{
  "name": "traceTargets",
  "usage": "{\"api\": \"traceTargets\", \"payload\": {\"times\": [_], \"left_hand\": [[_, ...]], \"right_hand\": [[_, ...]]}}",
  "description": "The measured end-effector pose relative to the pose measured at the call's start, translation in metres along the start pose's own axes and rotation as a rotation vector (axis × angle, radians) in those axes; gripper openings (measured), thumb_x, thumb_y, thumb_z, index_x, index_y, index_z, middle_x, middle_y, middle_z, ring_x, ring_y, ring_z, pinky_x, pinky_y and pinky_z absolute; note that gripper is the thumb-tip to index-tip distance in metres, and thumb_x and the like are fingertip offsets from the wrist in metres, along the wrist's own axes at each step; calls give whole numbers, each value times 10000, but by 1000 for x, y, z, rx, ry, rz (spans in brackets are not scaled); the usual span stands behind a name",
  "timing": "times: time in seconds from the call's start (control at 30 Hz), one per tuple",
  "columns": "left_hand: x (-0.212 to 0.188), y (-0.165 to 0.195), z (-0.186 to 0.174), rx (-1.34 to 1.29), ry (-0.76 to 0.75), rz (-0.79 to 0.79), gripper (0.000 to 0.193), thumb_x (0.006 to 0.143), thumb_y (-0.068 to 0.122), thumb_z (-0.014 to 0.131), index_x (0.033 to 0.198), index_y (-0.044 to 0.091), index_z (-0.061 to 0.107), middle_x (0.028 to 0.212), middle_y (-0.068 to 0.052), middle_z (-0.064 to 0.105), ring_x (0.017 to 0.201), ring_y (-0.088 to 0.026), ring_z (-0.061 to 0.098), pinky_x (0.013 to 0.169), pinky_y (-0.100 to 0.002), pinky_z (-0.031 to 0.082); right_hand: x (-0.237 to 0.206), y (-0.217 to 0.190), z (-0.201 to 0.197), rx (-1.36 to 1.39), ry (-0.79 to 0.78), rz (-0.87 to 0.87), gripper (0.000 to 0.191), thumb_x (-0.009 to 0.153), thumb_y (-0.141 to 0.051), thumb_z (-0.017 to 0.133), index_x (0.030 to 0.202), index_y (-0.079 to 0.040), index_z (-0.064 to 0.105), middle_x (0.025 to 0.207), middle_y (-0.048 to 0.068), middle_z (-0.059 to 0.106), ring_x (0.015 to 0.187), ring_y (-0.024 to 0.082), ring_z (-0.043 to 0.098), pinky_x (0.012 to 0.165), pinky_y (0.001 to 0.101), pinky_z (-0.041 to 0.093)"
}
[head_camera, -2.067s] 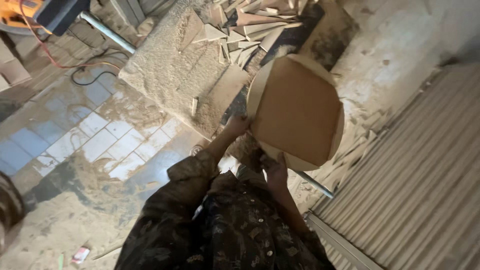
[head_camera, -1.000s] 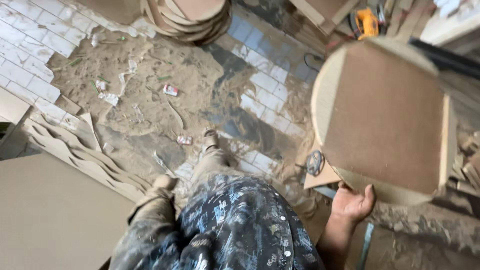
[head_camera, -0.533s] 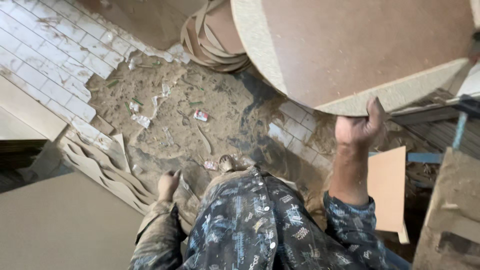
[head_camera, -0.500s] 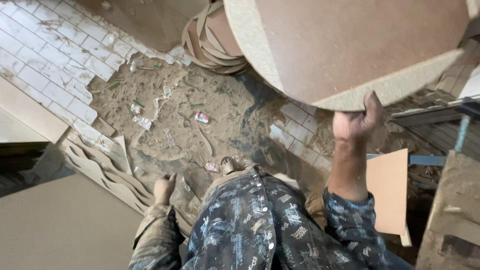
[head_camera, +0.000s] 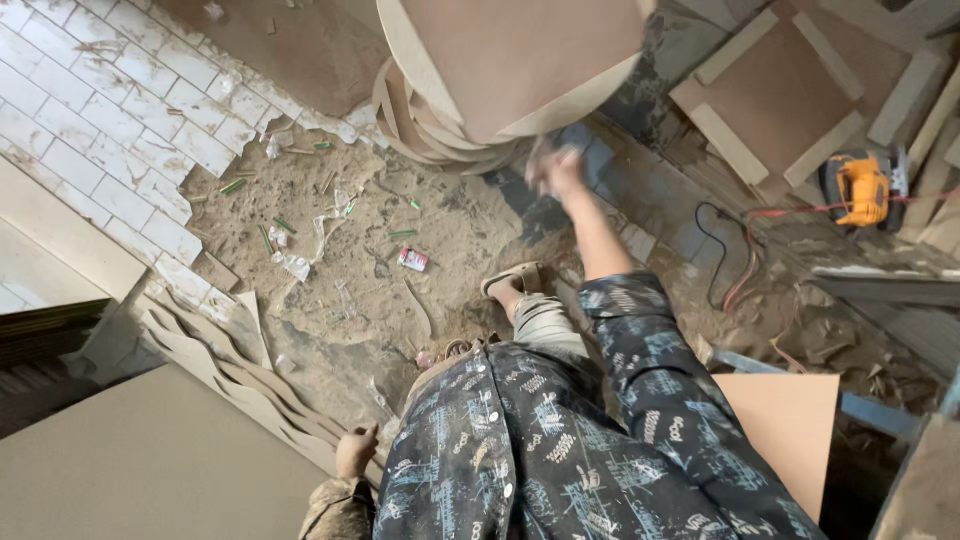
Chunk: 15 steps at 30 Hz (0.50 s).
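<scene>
The fingers of the right hand (head_camera: 556, 172) reach up and forward under the lower rim of a round board (head_camera: 510, 60); the hand is blurred, so I cannot tell whether they grip the rim or only press against it. The board is a large brown disc with a pale cut edge. It is up off the floor (head_camera: 400, 210), tilted, its broad face turned towards the camera and its top cut off by the upper edge of the view. It lies directly above and ahead of the right fingers, with its low edge touching or just beside them. Being round, it has no long axis; its plane leans away from the person, and its low edge points down at a stack of discs (head_camera: 420, 135) lying flat on the floor just behind and beneath it.

The left hand (head_camera: 356, 450) hangs low by the hip, well apart from the board, fingers loosely curled on nothing, beside wavy offcuts (head_camera: 230, 370) along the floor's left edge. The right hand is by far the nearer to the board.

A sandalled foot (head_camera: 512, 280) stands in sawdust between the person and the stack. A yellow sander (head_camera: 858, 190) sits among flat panels at the right.
</scene>
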<state>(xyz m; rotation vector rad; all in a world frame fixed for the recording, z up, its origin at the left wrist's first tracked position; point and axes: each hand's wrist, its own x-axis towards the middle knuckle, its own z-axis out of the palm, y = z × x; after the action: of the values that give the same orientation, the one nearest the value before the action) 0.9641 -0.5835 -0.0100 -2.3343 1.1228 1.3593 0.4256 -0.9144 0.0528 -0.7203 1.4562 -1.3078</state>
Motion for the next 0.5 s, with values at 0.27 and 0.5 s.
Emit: {"api": "traceTargets", "payload": {"times": [0.27,0.5], "left_hand": [[63,185,-16,203,147,200,488,914,554,643,968,98,807,883,-195,767,927,-378,730,841,-462,559],[139,432,-32,616,121,549,504,894,564,639,990,95,797,1006,-210,760,1024,-407,708,888,-503,557]], "right_hand": [[-100,126,-84,-1239,-622,-91,396,749,-470,787,956,-133,818,968,162,764,922,365,709,814,478,559],[-116,63,-219,-888,369,222,299,908,-379,744,990,-99,805,869,114,769,777,241,704,668,390,545]]}}
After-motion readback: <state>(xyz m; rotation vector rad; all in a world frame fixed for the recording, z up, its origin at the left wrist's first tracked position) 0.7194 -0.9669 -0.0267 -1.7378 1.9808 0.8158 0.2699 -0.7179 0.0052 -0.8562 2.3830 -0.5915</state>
